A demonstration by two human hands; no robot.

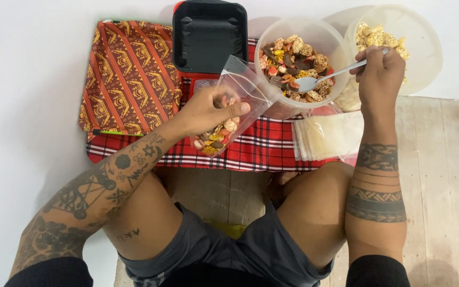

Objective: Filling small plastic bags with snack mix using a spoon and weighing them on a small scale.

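Clear plastic bag [233,103], partly filled with mixed snacks, is pinched open by the left hand [204,112], while at two o'clock the right hand [379,72] grips a spoon [329,75] over the still-full tub [299,62].

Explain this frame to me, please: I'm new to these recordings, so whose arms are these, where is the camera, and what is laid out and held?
There is one picture, from a camera on a seated person's head, looking down at their own arms and knees. The left hand holds a clear plastic bag partly filled with mixed snacks. The right hand grips a spoon over a clear bowl of the same mix. A checked red cloth, a black tray, a patterned orange cloth and a stack of empty bags lie in front.
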